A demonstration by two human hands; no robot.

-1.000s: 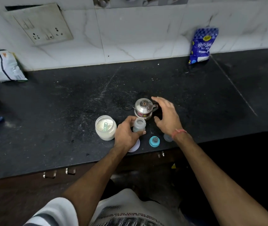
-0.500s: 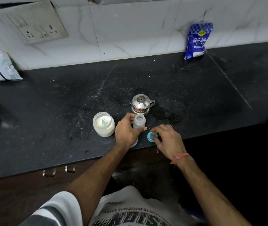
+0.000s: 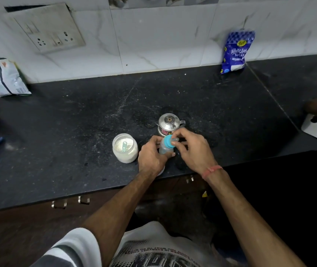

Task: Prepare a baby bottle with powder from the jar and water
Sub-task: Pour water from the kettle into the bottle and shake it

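The baby bottle (image 3: 165,149) stands near the counter (image 3: 76,132) edge, small, light, likely slippery; best gripped round its body. Left hand (image 3: 152,157) clasps it; right hand (image 3: 192,149) pinches the teal nipple cap (image 3: 168,141) onto its neck.

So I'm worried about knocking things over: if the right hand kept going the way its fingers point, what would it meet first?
Probably the steel pot, just beyond the right hand and the bottle's teal cap; depth is unclear.
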